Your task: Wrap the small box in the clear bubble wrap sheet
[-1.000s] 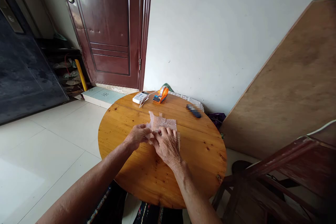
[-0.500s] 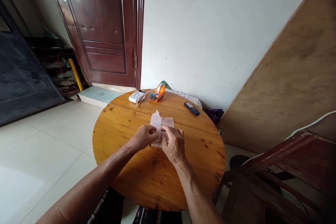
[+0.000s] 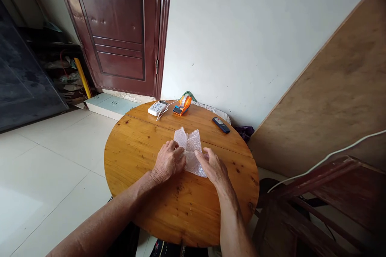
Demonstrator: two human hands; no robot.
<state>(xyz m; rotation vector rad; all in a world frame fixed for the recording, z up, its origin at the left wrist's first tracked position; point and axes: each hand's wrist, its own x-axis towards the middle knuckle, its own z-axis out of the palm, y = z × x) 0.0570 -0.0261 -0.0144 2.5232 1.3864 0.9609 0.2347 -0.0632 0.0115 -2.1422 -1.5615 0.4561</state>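
Observation:
A sheet of clear bubble wrap (image 3: 194,139) lies on the round wooden table (image 3: 138,144), its two upper flaps standing up in a V. My left hand (image 3: 171,158) is closed over its left side, with curled fingers pressed on the plastic. At the right edge is my right hand (image 3: 213,165), thumb and fingers apart, the thumb tip on or just over the sheet. Whether anything lies under the folds I cannot tell.
Toward the table's far edge are a white box-like device (image 3: 157,108) with a cable, an orange tape dispenser (image 3: 182,106) and a dark remote-like handset (image 3: 221,125). A wooden chair (image 3: 319,192) stands at the right, beside a leaning board (image 3: 328,88).
My hands have moved apart. The left has turned palm down onto the wrap, the right has shifted rightward and opened. More of the sheet's lower right part now shows.

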